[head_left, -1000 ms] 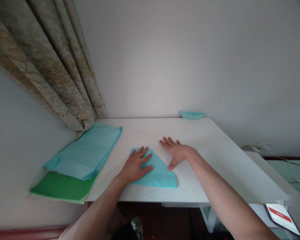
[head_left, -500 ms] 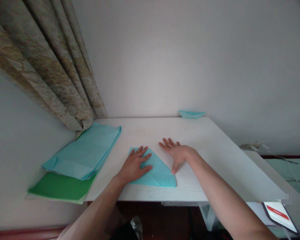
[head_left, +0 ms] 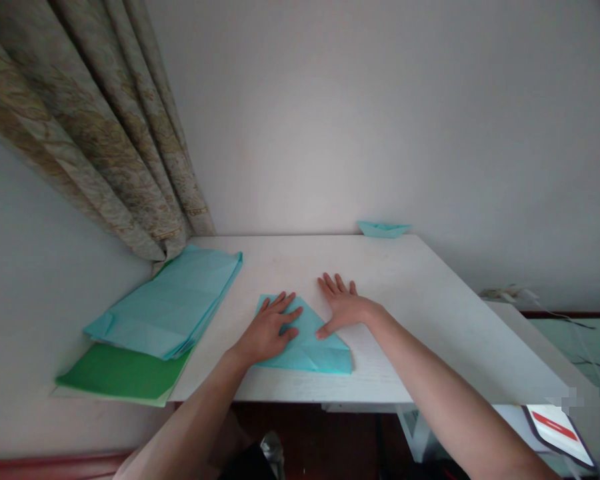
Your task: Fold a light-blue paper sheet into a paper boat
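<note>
Plain pale wall fills the upper part of the view, with a patterned beige curtain hanging in folds at the upper left. Below them a white surface stretches from the wall toward the viewer.

On the left side of the surface lies a stack of light blue sheets, lying at an angle. It rests on top of a green sheet, which pokes out beneath the stack's near end and past the left edge of the surface.

Two bare forearms reach in from the bottom of the view. The left hand lies palm down with its fingers spread, pressed flat on the left half of a folded blue paper. It grips nothing. The right hand is also flat and open, palm down. Its thumb touches the right sloping edge of the folded paper, while its fingers rest on the bare surface just beyond it.

The folded paper forms a triangle, point away from the viewer, near the front edge of the surface at its middle.

A small blue paper boat sits well apart, at the far edge against the wall. A flat white card with a red stripe shows at the lower right, below the surface.
</note>
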`<state>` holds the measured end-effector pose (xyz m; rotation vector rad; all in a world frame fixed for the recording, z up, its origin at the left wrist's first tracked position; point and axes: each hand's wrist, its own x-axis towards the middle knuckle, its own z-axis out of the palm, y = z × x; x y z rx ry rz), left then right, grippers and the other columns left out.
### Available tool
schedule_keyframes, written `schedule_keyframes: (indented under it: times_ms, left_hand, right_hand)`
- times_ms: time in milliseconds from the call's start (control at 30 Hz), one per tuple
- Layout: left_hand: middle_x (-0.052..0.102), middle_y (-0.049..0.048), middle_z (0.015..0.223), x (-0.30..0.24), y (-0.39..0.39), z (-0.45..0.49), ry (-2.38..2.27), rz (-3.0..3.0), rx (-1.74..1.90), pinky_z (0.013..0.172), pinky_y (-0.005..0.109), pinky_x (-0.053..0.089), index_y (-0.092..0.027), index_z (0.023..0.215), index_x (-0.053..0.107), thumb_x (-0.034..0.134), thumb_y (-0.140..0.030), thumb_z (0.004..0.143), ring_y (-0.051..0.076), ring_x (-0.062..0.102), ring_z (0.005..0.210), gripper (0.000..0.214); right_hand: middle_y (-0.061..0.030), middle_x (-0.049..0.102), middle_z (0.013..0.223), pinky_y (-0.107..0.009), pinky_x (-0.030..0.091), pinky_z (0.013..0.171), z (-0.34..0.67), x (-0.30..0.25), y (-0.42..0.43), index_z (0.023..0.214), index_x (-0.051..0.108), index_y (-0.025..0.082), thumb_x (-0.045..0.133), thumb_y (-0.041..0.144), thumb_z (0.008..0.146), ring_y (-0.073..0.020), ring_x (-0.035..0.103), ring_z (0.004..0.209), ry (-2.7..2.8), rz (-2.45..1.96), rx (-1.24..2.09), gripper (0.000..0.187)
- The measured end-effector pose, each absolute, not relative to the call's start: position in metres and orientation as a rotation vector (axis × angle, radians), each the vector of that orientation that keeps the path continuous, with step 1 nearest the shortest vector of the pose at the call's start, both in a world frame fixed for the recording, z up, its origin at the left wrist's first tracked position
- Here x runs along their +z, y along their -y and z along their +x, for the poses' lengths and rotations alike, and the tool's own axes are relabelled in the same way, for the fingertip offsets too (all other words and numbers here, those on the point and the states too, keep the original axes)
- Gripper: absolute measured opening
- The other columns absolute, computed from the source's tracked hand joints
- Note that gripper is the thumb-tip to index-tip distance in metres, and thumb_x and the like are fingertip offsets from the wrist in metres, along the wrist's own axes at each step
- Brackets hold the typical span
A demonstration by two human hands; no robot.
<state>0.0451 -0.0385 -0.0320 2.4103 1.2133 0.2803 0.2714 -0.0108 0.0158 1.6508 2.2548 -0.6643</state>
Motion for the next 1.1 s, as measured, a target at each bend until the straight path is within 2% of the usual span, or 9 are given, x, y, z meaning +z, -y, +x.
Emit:
schedule_keyframes:
  times_ms: [167, 333, 467, 600, 700, 833, 967, 1100]
  left_hand:
    - [0.021, 0.0025, 0.152, -0.031, 0.038, 0.046, -1.219, 2.390, 0.275, 0.110, 0.054, 0.013, -0.033, 0.134, 0.044, 0.048, -0.038, 0.087, 0.026, 0.014, 0.141, 0.048]
    - [0.024, 0.0029, 0.151, -0.030, 0.037, 0.046, -1.211, 2.376, 0.285, 0.111, 0.053, 0.013, -0.029, 0.134, 0.046, 0.048, -0.034, 0.085, 0.025, 0.015, 0.140, 0.050]
    - [0.025, 0.0051, 0.151, -0.027, 0.037, 0.046, -1.233, 2.334, 0.295, 0.112, 0.050, 0.013, -0.023, 0.139, 0.038, 0.049, -0.033, 0.082, 0.024, 0.017, 0.140, 0.059]
    - [0.024, 0.0060, 0.151, -0.025, 0.037, 0.045, -1.223, 2.342, 0.289, 0.113, 0.049, 0.013, -0.021, 0.141, 0.034, 0.053, -0.033, 0.079, 0.024, 0.017, 0.140, 0.066]
    - [0.022, 0.0058, 0.152, -0.026, 0.037, 0.043, -1.198, 2.365, 0.280, 0.112, 0.051, 0.013, -0.024, 0.139, 0.038, 0.056, -0.034, 0.078, 0.025, 0.016, 0.140, 0.064]
    - [0.022, 0.0030, 0.152, -0.026, 0.038, 0.043, -1.182, 2.359, 0.294, 0.111, 0.053, 0.011, -0.032, 0.131, 0.049, 0.050, -0.032, 0.085, 0.024, 0.014, 0.141, 0.047]
    - [0.027, 0.0030, 0.150, -0.025, 0.039, 0.046, -1.215, 2.321, 0.327, 0.111, 0.054, 0.011, -0.034, 0.125, 0.055, 0.042, -0.044, 0.090, 0.025, 0.016, 0.140, 0.039]
    - [0.026, 0.0044, 0.151, -0.027, 0.039, 0.047, -1.234, 2.324, 0.315, 0.111, 0.053, 0.011, -0.034, 0.128, 0.052, 0.051, -0.055, 0.083, 0.027, 0.016, 0.140, 0.049]
  right_hand:
    - [-0.0194, -0.020, 0.149, -0.062, -0.010, 0.105, 0.260, 0.000, 0.013, 0.145, -0.015, 0.010, 0.061, 0.079, 0.050, -0.0401, -0.023, 0.134, -2.370, 1.701, -0.630, 0.139]
    - [-0.0177, -0.014, 0.152, -0.062, -0.010, 0.105, 0.250, -0.012, 0.011, 0.145, -0.015, 0.014, 0.062, 0.078, 0.051, -0.0393, -0.019, 0.136, -2.461, 1.737, -0.600, 0.138]
    - [-0.0207, -0.012, 0.152, -0.060, -0.006, 0.106, 0.248, -0.015, 0.004, 0.145, -0.017, 0.012, 0.064, 0.077, 0.049, -0.0371, -0.014, 0.138, -2.418, 1.890, -0.632, 0.141]
    - [-0.0215, -0.005, 0.153, -0.058, -0.003, 0.107, 0.248, -0.018, -0.005, 0.145, -0.014, 0.012, 0.059, 0.078, 0.054, -0.0359, -0.008, 0.139, -2.352, 2.125, -0.600, 0.135]
    - [-0.0231, 0.002, 0.152, -0.056, 0.001, 0.108, 0.247, -0.021, -0.010, 0.146, -0.010, 0.009, 0.056, 0.078, 0.058, -0.0365, -0.002, 0.140, -2.327, 2.260, -0.549, 0.130]
    - [-0.0230, 0.006, 0.152, -0.054, 0.003, 0.109, 0.245, -0.025, -0.013, 0.146, -0.008, 0.007, 0.052, 0.077, 0.063, -0.0364, 0.001, 0.140, -2.316, 2.332, -0.482, 0.124]
    - [-0.0220, 0.008, 0.152, -0.054, 0.003, 0.109, 0.244, -0.028, -0.014, 0.146, -0.005, 0.007, 0.050, 0.074, 0.067, -0.0356, 0.002, 0.140, -2.312, 2.347, -0.449, 0.118]
    - [-0.0226, 0.010, 0.152, -0.056, 0.005, 0.108, 0.244, -0.024, -0.014, 0.147, 0.000, 0.008, 0.053, 0.070, 0.068, -0.0377, 0.005, 0.139, -2.313, 2.333, -0.438, 0.113]
